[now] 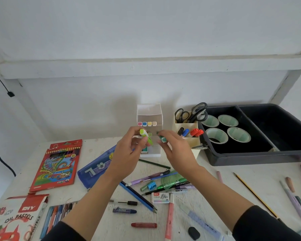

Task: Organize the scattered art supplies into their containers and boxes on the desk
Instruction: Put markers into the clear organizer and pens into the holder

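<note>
One marker (162,138) half-hidden in right hand (175,148).

Left hand (129,151) and right hand (176,148) raised, pinching

The pastel box (16,218) reads "DIY" and "OIL PASTELS" (the word "PASTELS" repeats along its side). The staples box (160,197) says "DIY STAPLES". The pencil box (56,164) bears "18".

White wall (146,28), pale shelf ledge (146,67)
</note>
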